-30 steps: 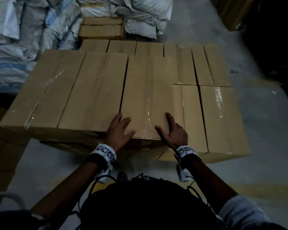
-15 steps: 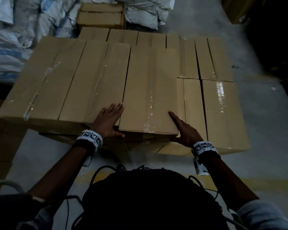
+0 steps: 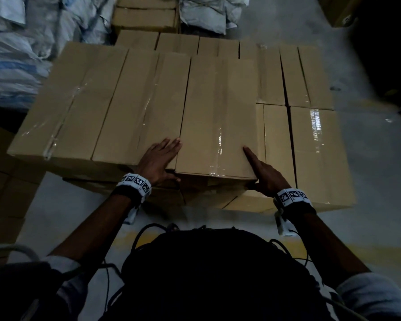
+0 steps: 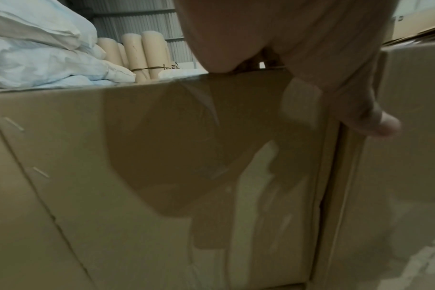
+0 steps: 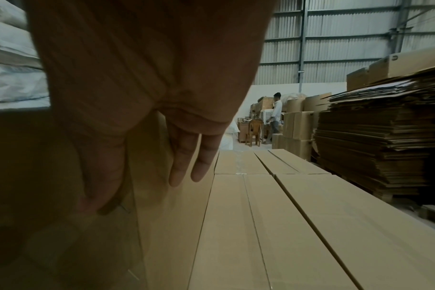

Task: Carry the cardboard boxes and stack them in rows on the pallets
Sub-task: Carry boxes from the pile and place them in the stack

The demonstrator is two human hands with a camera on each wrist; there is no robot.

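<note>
Upper layer partly laid: three long boxes side by side on the stack, third box (image 3: 218, 117) the rightmost, near end at the stack's front edge, gap to its left neighbour (image 3: 139, 107) narrow. Lower layer (image 3: 315, 154) bare on the right side, so room for at least one more up top; pallet itself not visible under the load.

Left hand (image 3: 158, 162) flat, fingers straight, lying on the neighbour's top right at the seam, thumb down at the front corner; grasping nothing. Right hand (image 3: 264, 172) released too, fingers straight along the third box's right side, index laid up at its top edge, palm against the near right corner. Judged step: squaring the box into its row, not lifting.

Left to do, by judgement: close the seam, then fetch more boxes for the bare right side.

Around: white sacks (image 3: 16, 54) piled at left and behind, more cartons (image 3: 146, 17) beyond the stack, flattened cardboard (image 5: 375, 137) heaped to the right, a person (image 5: 276, 115) far off by a chair. Nothing blocking the bare right side
</note>
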